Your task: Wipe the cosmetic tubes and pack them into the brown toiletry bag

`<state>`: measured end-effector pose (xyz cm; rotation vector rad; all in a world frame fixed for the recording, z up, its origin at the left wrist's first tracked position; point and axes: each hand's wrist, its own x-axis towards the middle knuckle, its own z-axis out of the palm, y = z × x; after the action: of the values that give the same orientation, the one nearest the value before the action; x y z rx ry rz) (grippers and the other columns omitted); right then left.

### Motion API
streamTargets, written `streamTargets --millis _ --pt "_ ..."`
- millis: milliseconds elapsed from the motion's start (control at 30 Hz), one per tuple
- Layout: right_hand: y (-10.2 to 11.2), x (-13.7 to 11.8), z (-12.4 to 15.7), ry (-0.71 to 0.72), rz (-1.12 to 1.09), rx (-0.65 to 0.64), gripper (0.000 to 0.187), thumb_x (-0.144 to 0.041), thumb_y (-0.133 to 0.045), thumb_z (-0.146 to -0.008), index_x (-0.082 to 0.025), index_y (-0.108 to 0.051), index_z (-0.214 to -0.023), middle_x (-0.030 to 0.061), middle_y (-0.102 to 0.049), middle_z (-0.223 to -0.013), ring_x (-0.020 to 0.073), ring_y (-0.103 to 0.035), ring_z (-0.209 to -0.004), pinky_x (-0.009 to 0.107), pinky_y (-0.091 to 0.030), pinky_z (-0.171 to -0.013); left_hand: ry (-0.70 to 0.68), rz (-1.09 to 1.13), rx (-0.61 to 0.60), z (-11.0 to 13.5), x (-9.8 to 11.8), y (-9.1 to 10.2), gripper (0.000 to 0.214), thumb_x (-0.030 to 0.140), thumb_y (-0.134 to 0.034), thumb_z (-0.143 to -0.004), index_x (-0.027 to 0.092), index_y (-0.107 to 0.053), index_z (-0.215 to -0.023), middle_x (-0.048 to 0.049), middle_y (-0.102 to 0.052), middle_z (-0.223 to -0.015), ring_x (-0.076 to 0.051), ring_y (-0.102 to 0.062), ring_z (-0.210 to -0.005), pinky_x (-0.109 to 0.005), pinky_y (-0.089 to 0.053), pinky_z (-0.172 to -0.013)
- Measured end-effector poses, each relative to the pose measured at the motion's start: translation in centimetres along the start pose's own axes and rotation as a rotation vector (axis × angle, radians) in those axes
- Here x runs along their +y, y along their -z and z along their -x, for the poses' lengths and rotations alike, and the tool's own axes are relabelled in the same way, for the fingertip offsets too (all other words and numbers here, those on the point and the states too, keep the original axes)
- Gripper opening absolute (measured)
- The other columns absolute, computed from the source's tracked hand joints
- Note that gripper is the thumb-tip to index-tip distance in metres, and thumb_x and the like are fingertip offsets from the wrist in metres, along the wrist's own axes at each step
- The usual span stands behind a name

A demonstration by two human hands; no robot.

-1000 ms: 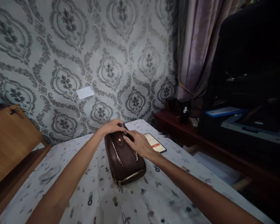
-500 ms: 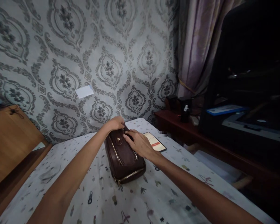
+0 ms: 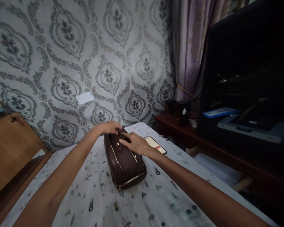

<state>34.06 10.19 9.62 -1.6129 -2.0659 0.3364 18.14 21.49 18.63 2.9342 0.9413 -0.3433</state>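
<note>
A dark brown leather-look bag (image 3: 126, 164) lies on the patterned bedsheet, with gold zips along its front and lower edge and a small gold clasp (image 3: 118, 144) on a tab. My left hand (image 3: 110, 127) is closed on the bag's far end, its fingertips partly hidden. From the right, my right hand (image 3: 135, 143) grips the bag's upper right edge, thumb near the clasp and fingers by a dark gap in the front. What lies inside that gap cannot be seen.
A phone (image 3: 156, 145) with a lit screen lies on the bed just right of the bag. A wooden board (image 3: 14, 148) stands at the left. On the right are a dark red shelf (image 3: 164, 121) with a small bottle (image 3: 184, 117), an open drawer (image 3: 223, 168) and a large dark screen (image 3: 248, 56).
The view has shifted slightly. Both hands remain on the bag; my right hand's thumb and fingers have moved a little toward the clasp and the far end.
</note>
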Motion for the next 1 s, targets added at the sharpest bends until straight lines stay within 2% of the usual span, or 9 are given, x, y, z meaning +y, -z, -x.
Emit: streamTargets --millis 200,433,600,767,900,1000 --pt "1.6 -0.3 -0.3 0.010 0.024 -0.063 0.060 -0.061 -0.039 -0.094 -0.027 -0.052 -0.142 0.0121 -0.068 -0.119 0.0313 -0.063 -0.113 0.038 -0.047 -0.087 -0.026 -0.102 0.056 -0.6 0.3 0.0 0.021 0.008 -0.062 -0.068 0.019 -0.073 -0.080 -0.0019 -0.072 -0.083 -0.017 -0.061 -0.079 -0.022 -0.042 -0.071" --pt "2.6 -0.7 -1.4 0.044 0.079 -0.129 0.057 -0.062 -0.042 -0.092 -0.028 -0.061 -0.133 0.0107 -0.072 -0.115 0.0340 -0.063 -0.114 0.043 -0.047 -0.090 -0.008 -0.124 0.039 -0.4 1.3 1.1 0.018 0.006 -0.062 -0.066 0.019 -0.072 -0.073 -0.0009 -0.069 -0.071 -0.016 -0.057 -0.068 -0.023 -0.040 -0.063" --pt "2.0 -0.9 -2.6 0.083 -0.001 -0.306 0.061 -0.066 -0.033 -0.094 -0.023 -0.072 -0.113 0.0102 -0.073 -0.111 0.0291 -0.068 -0.103 0.036 -0.050 -0.083 0.007 -0.146 0.015 0.1 1.5 2.2 0.017 0.006 -0.059 -0.066 0.018 -0.071 -0.070 -0.0025 -0.069 -0.072 -0.017 -0.056 -0.066 -0.024 -0.040 -0.061" --pt "0.9 -0.8 -1.8 0.072 -0.035 -0.174 0.061 -0.065 -0.034 -0.094 -0.020 -0.067 -0.117 0.0141 -0.071 -0.114 0.0314 -0.067 -0.106 0.038 -0.048 -0.085 -0.028 -0.139 0.026 -0.3 1.1 1.0 0.021 0.007 -0.059 -0.067 0.020 -0.072 -0.078 -0.0027 -0.071 -0.082 -0.018 -0.060 -0.076 -0.023 -0.042 -0.068" --pt "0.3 -0.7 -0.8 0.022 -0.046 -0.091 0.056 -0.062 -0.032 -0.096 -0.021 -0.066 -0.114 0.0131 -0.073 -0.107 0.0297 -0.067 -0.101 0.034 -0.046 -0.079 -0.031 -0.067 0.082 -0.4 0.6 -0.3 0.015 0.010 -0.060 -0.071 0.018 -0.070 -0.079 -0.0023 -0.069 -0.081 -0.017 -0.059 -0.075 -0.023 -0.042 -0.068" --pt "-0.2 -0.8 -0.2 0.024 -0.078 0.000 0.048 -0.054 -0.036 -0.098 -0.021 -0.063 -0.119 0.0111 -0.072 -0.103 0.0264 -0.067 -0.100 0.032 -0.045 -0.081 -0.064 0.047 0.158 0.4 0.1 -1.1 0.012 0.013 -0.056 -0.076 0.016 -0.067 -0.080 -0.0034 -0.068 -0.083 -0.017 -0.059 -0.076 -0.024 -0.043 -0.070"
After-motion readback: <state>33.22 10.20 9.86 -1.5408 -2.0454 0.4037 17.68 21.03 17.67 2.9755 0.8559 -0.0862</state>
